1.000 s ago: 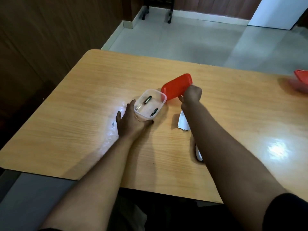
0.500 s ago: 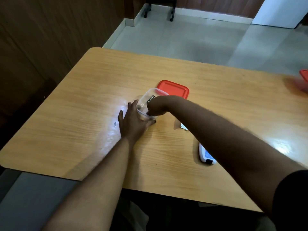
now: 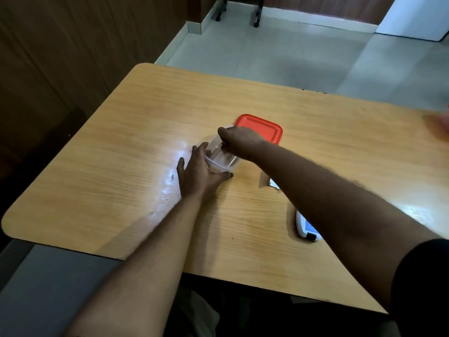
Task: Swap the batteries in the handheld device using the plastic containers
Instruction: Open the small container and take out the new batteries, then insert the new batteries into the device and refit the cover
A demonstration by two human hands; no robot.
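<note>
A clear plastic container (image 3: 222,164) stands on the wooden table (image 3: 121,166). My left hand (image 3: 199,173) grips its near-left side, thumb in front and fingers along the left wall. My right hand (image 3: 239,142) reaches down into the container from above, fingers curled inside it. The hand hides the batteries, so I cannot tell whether it holds one. The red lid (image 3: 263,128) lies flat just behind the container. The white handheld device (image 3: 306,230) with a blue label lies near my right forearm. A small white piece (image 3: 273,184) lies between the device and the container.
A blurred red object (image 3: 441,124) sits at the table's far right edge. The table's front edge runs close to my body. A dark wood wall stands to the left, tiled floor beyond the table.
My right hand set the red lid down flat behind the container, then moved left and dipped into the container. My left hand kept its hold on the container.
</note>
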